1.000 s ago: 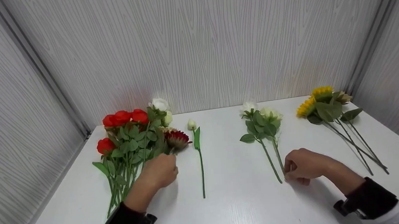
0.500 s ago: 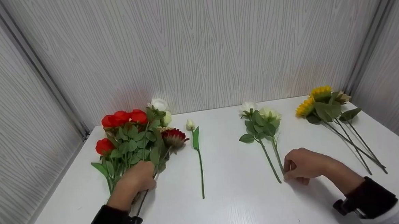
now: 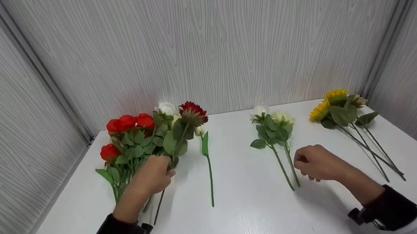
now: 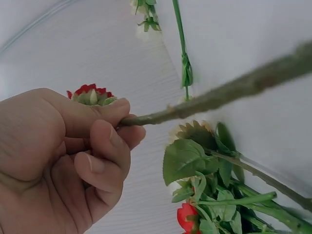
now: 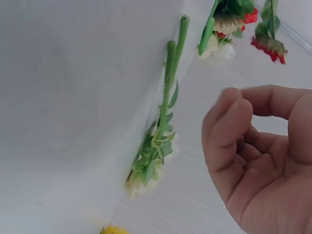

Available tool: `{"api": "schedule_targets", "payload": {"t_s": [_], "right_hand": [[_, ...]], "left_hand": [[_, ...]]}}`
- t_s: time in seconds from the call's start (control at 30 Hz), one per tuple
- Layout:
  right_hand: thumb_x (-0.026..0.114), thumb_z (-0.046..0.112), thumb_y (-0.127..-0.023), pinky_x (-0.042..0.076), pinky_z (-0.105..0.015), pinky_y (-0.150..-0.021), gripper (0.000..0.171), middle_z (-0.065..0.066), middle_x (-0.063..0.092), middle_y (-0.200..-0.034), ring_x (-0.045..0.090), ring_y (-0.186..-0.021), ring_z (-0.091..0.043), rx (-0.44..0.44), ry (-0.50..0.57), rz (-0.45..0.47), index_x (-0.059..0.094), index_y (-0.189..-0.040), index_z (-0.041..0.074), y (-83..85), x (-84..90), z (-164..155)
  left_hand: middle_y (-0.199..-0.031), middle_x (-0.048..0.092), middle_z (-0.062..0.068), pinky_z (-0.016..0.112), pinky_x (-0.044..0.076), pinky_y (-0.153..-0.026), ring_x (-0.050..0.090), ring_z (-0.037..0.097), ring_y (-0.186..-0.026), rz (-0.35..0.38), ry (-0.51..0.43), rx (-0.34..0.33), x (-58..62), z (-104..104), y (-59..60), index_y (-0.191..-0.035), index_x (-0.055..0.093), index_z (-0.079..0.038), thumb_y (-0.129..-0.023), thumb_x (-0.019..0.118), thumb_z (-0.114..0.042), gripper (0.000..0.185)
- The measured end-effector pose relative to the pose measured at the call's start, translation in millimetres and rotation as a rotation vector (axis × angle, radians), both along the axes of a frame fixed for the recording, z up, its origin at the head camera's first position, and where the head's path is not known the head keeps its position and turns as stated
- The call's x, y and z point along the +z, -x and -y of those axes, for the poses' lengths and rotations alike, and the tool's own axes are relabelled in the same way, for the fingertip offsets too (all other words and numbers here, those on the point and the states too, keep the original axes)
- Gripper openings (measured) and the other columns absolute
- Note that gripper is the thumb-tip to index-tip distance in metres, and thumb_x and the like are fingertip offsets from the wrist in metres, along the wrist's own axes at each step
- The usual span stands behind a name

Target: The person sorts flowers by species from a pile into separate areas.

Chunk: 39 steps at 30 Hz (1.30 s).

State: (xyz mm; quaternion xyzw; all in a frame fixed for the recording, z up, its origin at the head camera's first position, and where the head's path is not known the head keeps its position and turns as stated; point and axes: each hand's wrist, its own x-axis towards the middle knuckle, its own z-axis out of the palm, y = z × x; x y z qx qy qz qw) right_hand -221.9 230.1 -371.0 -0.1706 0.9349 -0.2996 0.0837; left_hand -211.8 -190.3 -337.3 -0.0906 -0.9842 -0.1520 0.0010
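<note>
The dark red artificial flower with a long green stem (image 3: 192,112) is gripped by the left hand (image 3: 154,177), fingers and thumb curled round the stem (the left wrist view shows the stem (image 4: 229,92) pinched between thumb and forefinger). The flower is lifted and tilted, its head above the far left part of the white table (image 3: 242,208) and its lower stem end reaching down toward the near edge.

Just to the left of the held stem lies a bunch of red artificial roses with green leaves (image 3: 127,135), near the table's far left corner; a white rose (image 3: 167,107) sits at the bunch's far side. The leaves of the bunch touch or overlap the held stem, so the stem is partly screened there. Just to the right lies a single white bud on a thin green stem (image 3: 209,167), apart from the hand.

The right hand (image 3: 314,163) hovers over the table's middle right, fingers loosely curled and holding nothing. It is just beside the lower stems of two white roses with green leaves (image 3: 273,128), which lie pointing toward the far edge; whether a fingertip touches them cannot be told.

Near the far right corner lie yellow artificial sunflowers with long stems (image 3: 336,105), well apart from both hands.
</note>
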Motion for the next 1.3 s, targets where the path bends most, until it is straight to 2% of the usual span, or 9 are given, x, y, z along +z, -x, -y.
{"api": "schedule_targets", "payload": {"t_s": [0.1, 0.27, 0.37, 0.5, 0.67, 0.87, 1.03, 1.1, 1.3], "right_hand": [[0.045, 0.010, -0.086, 0.043, -0.028, -0.045, 0.016, -0.001, 0.056, -0.061, 0.052, -0.048, -0.013, 0.036, -0.004, -0.046, 0.056, -0.075, 0.009, -7.0, 5.1, 7.6], [0.047, 0.008, -0.085, 0.039, -0.023, -0.048, 0.019, 0.008, 0.051, -0.057, 0.047, -0.048, -0.005, 0.128, 0.008, -0.143, 0.054, -0.070, 0.017, -22.8, 12.8, 24.2], [0.050, 0.008, -0.085, 0.037, -0.021, -0.049, 0.022, 0.011, 0.048, -0.055, 0.042, -0.049, -0.001, 0.175, 0.014, -0.199, 0.055, -0.068, 0.021, -33.0, 16.3, 33.7], [0.053, 0.009, -0.086, 0.039, -0.020, -0.050, 0.022, 0.013, 0.048, -0.055, 0.040, -0.049, 0.002, 0.227, 0.039, -0.199, 0.056, -0.069, 0.024, -46.2, 18.3, 44.3], [0.057, 0.014, -0.088, 0.041, -0.020, -0.049, 0.020, 0.014, 0.051, -0.056, 0.041, -0.048, 0.003, 0.292, 0.079, -0.177, 0.058, -0.071, 0.025, -59.0, 19.6, 55.0], [0.058, 0.038, -0.090, 0.044, -0.021, -0.047, 0.021, 0.013, 0.056, -0.059, 0.047, -0.049, 0.003, 0.370, 0.182, -0.082, 0.062, -0.075, 0.023, -71.9, 19.0, 66.2], [0.056, 0.034, -0.092, 0.051, -0.025, -0.050, 0.017, 0.004, 0.066, -0.075, 0.060, -0.056, -0.003, 0.485, 0.314, 0.086, 0.066, -0.093, 0.020, -80.3, 16.7, 74.0], [0.056, 0.030, -0.093, 0.052, -0.026, -0.050, 0.016, 0.002, 0.068, -0.079, 0.061, -0.057, -0.003, 0.529, 0.344, 0.112, 0.066, -0.097, 0.018, -82.7, 15.4, 76.8], [0.059, 0.017, -0.091, 0.049, -0.017, -0.049, 0.007, 0.001, 0.069, -0.077, 0.057, -0.054, 0.008, 0.625, 0.377, -0.027, 0.065, -0.093, 0.014, -86.8, 9.6, 81.3]], "left_hand": [[-0.069, 0.058, 0.002, 0.028, 0.043, -0.057, 0.051, 0.014, -0.063, -0.068, -0.084, -0.056, 3.2, -8.6, -4.6, -0.078, 0.062, -0.007, -0.085, 0.065, -0.010, 0.008], [-0.068, 0.060, 0.000, 0.027, 0.045, -0.053, 0.053, 0.010, -0.055, -0.102, -0.266, -0.198, 5.0, -23.4, -11.8, -0.085, 0.063, -0.008, -0.087, 0.063, -0.011, 0.004], [-0.065, 0.060, 0.000, 0.026, 0.046, -0.050, 0.055, 0.010, -0.049, -0.045, -0.361, -0.291, 2.4, -34.7, -15.5, -0.088, 0.062, -0.009, -0.090, 0.060, -0.013, 0.005], [-0.067, 0.061, 0.005, 0.026, 0.047, -0.047, 0.058, 0.016, -0.048, 0.075, -0.473, -0.373, -3.7, -51.8, -20.2, -0.090, 0.062, -0.007, -0.091, 0.058, -0.013, 0.007], [-0.070, 0.062, 0.009, 0.027, 0.048, -0.043, 0.058, 0.023, -0.048, 0.181, -0.642, -0.417, -7.8, -69.6, -30.0, -0.093, 0.061, -0.005, -0.091, 0.058, -0.013, 0.009], [-0.079, 0.064, 0.019, 0.031, 0.053, -0.051, 0.061, 0.014, -0.055, 0.294, -0.918, -0.446, -12.5, -90.8, -45.5, -0.097, 0.058, -0.001, -0.092, 0.057, -0.010, 0.010], [-0.087, 0.062, 0.024, 0.031, 0.055, -0.060, 0.064, 0.015, -0.064, 0.358, -1.126, -0.494, -15.5, -104.6, -55.5, -0.102, 0.051, 0.005, -0.094, 0.053, -0.009, 0.017], [-0.089, 0.061, 0.026, 0.029, 0.055, -0.061, 0.065, 0.014, -0.066, 0.360, -1.184, -0.513, -16.2, -107.9, -58.2, -0.103, 0.049, 0.006, -0.094, 0.052, -0.009, 0.018], [-0.092, 0.060, 0.032, 0.030, 0.055, -0.063, 0.065, 0.012, -0.069, 0.314, -1.217, -0.564, -16.6, -112.1, -63.0, -0.104, 0.048, 0.006, -0.095, 0.051, -0.011, 0.020]]}}
